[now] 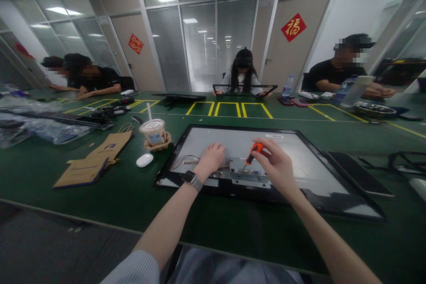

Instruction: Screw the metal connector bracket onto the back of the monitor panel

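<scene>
A black-framed display panel lies with its pale back up on the green table in front of me. My right hand pinches an orange and black screwdriver, its shaft pointing down at a metal bracket with ports near the panel's close edge. My left hand, with a watch on the wrist, lies palm down on the panel left of the bracket. Thin wires run beside that hand. Whatever is beneath its fingers is hidden.
Left of the panel are a drink cup in a cardboard holder, a white mouse and brown paper bags. A dark flat slab lies to the right. Across the table a person holds a black frame; others sit at both sides.
</scene>
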Available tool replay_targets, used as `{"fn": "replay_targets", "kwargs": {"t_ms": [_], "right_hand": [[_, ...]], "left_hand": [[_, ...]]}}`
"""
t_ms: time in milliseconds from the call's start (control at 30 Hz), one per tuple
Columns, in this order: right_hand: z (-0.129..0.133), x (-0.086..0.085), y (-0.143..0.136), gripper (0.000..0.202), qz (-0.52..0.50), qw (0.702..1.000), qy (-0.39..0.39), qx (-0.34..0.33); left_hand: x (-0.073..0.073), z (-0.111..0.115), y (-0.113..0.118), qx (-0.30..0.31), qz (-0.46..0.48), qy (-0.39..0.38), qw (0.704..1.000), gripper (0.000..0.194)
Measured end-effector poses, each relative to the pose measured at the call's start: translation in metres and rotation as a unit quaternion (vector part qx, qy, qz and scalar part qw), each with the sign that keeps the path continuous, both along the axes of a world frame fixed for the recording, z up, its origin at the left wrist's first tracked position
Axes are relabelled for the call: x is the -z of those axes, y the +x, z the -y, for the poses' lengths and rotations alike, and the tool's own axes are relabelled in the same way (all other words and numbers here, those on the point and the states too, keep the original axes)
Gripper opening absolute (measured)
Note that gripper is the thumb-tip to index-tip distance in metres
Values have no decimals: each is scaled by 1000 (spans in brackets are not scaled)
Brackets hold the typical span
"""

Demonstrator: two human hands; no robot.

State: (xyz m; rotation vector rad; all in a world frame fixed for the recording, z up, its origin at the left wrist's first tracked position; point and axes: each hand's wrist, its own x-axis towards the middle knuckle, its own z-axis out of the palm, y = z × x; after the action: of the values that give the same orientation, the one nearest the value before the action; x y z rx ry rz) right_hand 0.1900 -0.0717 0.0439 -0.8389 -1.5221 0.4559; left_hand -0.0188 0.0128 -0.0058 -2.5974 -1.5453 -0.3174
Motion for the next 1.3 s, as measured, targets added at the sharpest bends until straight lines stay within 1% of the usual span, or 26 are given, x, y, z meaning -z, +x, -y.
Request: {"fn": "replay_targets", "kwargs": {"t_ms": [133, 233, 300, 367, 467, 600, 667, 800, 900, 1000, 1100, 1200, 1300], "right_hand": [[1, 3, 1, 34, 6, 1000, -15, -20], [1, 4, 1, 34, 11, 999, -11, -46], [1, 3, 1, 29, 18, 999, 7, -36], [1, 0, 1, 23, 20, 1000, 21, -9], [3, -3, 2, 22, 18, 1000, 9, 7], [4, -2, 1, 34, 4, 999, -17, -31], [4, -1, 0, 32, -1, 999, -13, -45], [2, 0, 0, 21, 6, 1000, 8, -12], [0, 2, 1, 25, 8, 1000, 3, -5], [-1, 5, 2, 33, 11, 1000, -2, -22], [0, 4, 2, 31, 25, 999, 17, -27], [0, 2, 1, 27, 46, 998, 33, 0], [-2, 3, 1, 29, 52, 997, 40, 34]], "left_hand": [[0, 1, 0, -4, -3, 1, 1000, 34], [1, 0, 0, -8, -4, -1, 1000, 35], [2, -2, 0, -11, -2, -2, 1000, 35], [3, -2, 0, -10, 1, -3, 1000, 36], [2, -2, 0, -2, 1, -1, 1000, 36], [0, 0, 0, 0, 0, -1, 1000, 35], [-1, 1, 0, -8, 1, -5, 1000, 35], [-1, 1, 1, -13, 3, -6, 1000, 36], [-3, 1, 0, -7, -4, -10, 1000, 37], [-5, 3, 1, -6, -12, -17, 1000, 37], [-6, 3, 1, -10, -9, -18, 1000, 37], [-4, 2, 1, -16, -5, -16, 1000, 37], [-2, 1, 1, -6, -6, -10, 1000, 37]]}}
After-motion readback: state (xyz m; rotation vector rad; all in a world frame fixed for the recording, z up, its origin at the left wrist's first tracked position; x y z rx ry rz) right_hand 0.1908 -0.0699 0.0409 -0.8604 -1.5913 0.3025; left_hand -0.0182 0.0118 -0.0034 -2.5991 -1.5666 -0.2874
